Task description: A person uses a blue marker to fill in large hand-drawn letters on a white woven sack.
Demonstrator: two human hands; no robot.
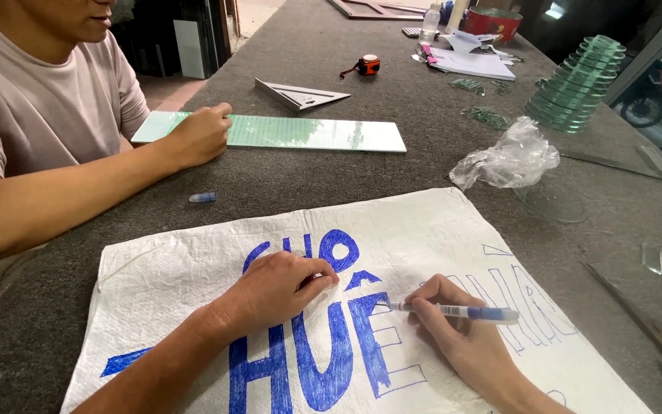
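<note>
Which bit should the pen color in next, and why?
Probably the white stripes just left of the pen tip. The right hand has the tip at a half-blue letter on the white sheet; the letters to its left are solid blue. The left hand presses the sheet flat.

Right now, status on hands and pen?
Right hand holds blue pen, tip on white sheet. Left hand pressing sheet flat. Nothing in the way.
</note>
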